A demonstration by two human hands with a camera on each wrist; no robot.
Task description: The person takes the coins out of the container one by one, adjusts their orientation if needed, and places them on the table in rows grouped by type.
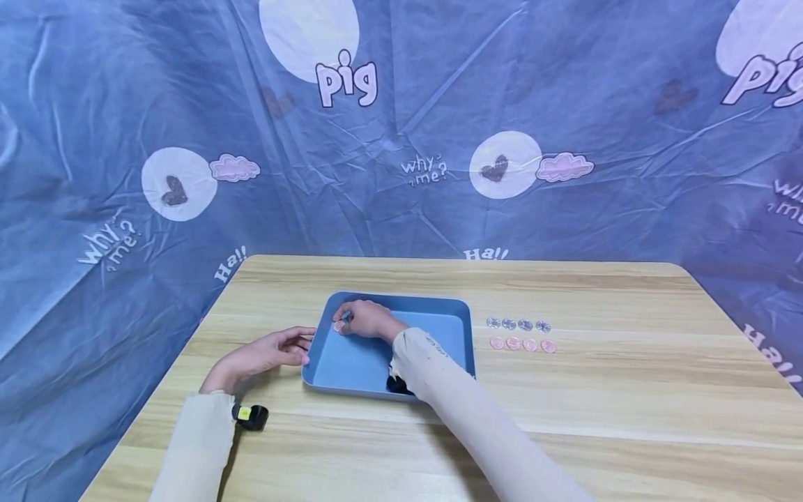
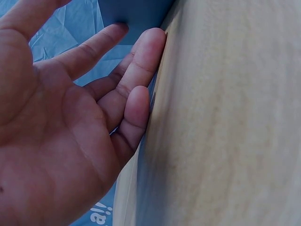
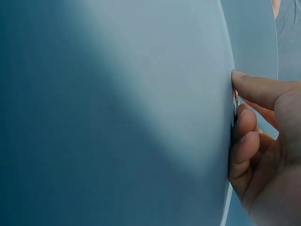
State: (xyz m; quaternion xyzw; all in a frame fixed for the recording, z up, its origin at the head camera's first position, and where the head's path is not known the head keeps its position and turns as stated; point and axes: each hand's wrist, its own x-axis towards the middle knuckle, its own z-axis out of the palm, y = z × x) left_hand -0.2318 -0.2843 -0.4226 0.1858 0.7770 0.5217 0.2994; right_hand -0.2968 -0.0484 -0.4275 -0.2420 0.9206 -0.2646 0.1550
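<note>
A shallow blue tray point(image 1: 442, 335) stands on the wooden table. Inside its far left corner, my right hand point(image 1: 370, 319) has thumb and fingers curled about a copper-coloured coin point(image 1: 339, 325) at the tray floor. Right beside that coin, between the fingers, shows a small bluish-silver bit, too small to make out. In the right wrist view the coin point(image 3: 236, 95) is a thin edge between the fingertips. Outside the tray, my left hand point(image 1: 276, 350) rests fingertips against its left wall, thumb near the rim. Its loosely bent fingers point(image 2: 146, 56) hold nothing.
Right of the tray lie a row of several silver coins point(image 1: 509, 324) and, nearer, a row of several copper-coloured coins point(image 1: 514, 344). The wooden table point(image 1: 596, 397) ends at a blue printed cloth point(image 1: 426, 209) behind. A black wrist device point(image 1: 253, 417) sits by the left sleeve.
</note>
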